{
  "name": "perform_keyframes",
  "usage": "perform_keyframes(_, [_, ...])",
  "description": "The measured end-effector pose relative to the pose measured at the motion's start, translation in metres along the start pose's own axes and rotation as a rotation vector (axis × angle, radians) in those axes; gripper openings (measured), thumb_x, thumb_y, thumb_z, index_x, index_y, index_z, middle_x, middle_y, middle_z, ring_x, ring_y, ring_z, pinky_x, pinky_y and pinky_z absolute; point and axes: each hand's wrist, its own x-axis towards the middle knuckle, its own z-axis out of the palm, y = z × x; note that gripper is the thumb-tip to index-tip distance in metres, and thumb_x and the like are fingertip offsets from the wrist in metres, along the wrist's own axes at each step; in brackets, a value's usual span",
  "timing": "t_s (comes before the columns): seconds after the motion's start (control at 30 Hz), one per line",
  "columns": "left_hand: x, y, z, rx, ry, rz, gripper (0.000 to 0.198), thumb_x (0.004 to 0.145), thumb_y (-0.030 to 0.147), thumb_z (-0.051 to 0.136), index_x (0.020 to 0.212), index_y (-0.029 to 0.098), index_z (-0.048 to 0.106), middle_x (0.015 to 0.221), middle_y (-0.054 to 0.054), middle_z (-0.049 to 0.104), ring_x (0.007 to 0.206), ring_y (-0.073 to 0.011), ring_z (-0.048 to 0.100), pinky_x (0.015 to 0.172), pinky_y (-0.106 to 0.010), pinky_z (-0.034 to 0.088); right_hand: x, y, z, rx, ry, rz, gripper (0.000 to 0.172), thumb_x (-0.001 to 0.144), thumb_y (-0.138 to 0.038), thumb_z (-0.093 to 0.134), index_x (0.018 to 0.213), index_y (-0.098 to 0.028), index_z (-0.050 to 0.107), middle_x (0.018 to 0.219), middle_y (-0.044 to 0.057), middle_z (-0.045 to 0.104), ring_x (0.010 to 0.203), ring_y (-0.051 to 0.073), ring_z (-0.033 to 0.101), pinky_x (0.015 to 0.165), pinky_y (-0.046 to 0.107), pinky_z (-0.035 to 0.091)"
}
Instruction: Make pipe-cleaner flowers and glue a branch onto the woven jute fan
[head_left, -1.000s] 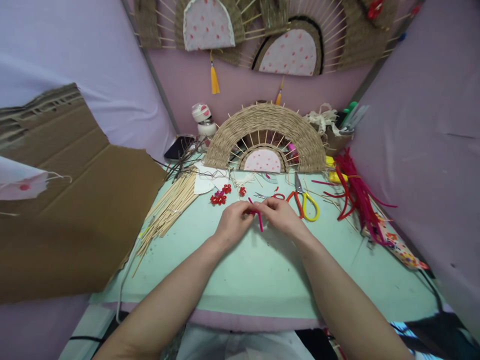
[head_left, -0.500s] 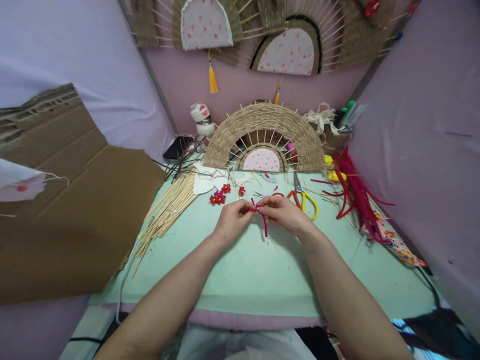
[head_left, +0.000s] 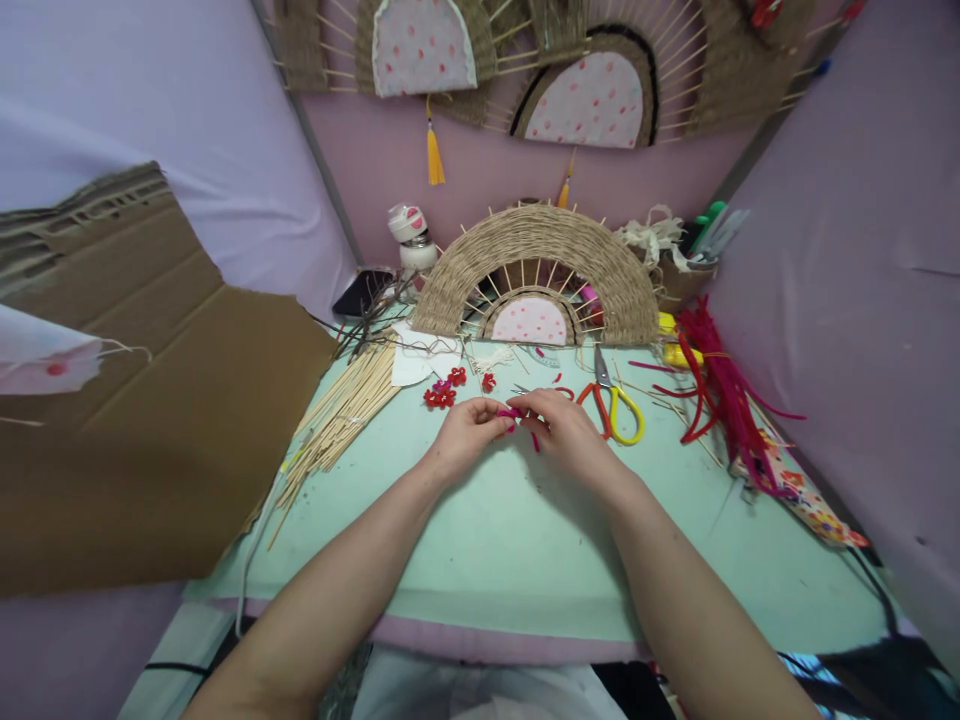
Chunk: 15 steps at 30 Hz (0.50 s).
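My left hand (head_left: pixel 466 436) and my right hand (head_left: pixel 564 428) meet over the middle of the pale green table (head_left: pixel 510 540). Both pinch a short magenta pipe cleaner (head_left: pixel 517 415) between fingertips; its free end pokes down between the hands. Just beyond the hands lie small red pipe-cleaner flowers (head_left: pixel 442 390) and red-and-yellow scissors (head_left: pixel 616 405). A woven half-round fan (head_left: pixel 536 275) with a pink dotted centre stands at the table's back.
A bundle of thin wooden sticks (head_left: pixel 341 415) lies to the left, beside a big cardboard sheet (head_left: pixel 150 420). Red and magenta pipe cleaners (head_left: pixel 716 395) pile up on the right. A small white jar (head_left: pixel 412 240) and more woven fans (head_left: pixel 585 90) on the wall sit behind.
The hands have closed in on each other. The pipe cleaner's hanging end, longer half a second ago, is now mostly tucked between the fingers.
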Motion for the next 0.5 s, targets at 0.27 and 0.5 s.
perform_keyframes(0.27, [-0.002, -0.003, 0.003, -0.040, -0.033, 0.036, 0.025, 0.061, 0.030, 0.075, 0.077, 0.014, 0.064, 0.073, -0.002, 0.066, 0.068, -0.0114, 0.058, 0.070, -0.026, 0.045, -0.002, -0.010, 0.011, -0.242, 0.261, -0.012, 0.025, 0.087, -0.014, 0.043, 0.088, -0.022, 0.067, 0.090, 0.007, 0.055, 0.086, 0.020, 0.050, 0.070, 0.032, 0.040])
perform_keyframes(0.5, [-0.005, 0.002, 0.008, -0.080, -0.021, 0.110, 0.021, 0.062, 0.026, 0.074, 0.076, 0.014, 0.063, 0.073, -0.001, 0.065, 0.069, -0.0110, 0.059, 0.073, -0.027, 0.046, -0.002, -0.018, 0.018, -0.022, 0.414, -0.017, 0.023, 0.088, -0.015, 0.043, 0.088, -0.022, 0.065, 0.091, 0.006, 0.063, 0.086, 0.017, 0.058, 0.077, 0.030, 0.046])
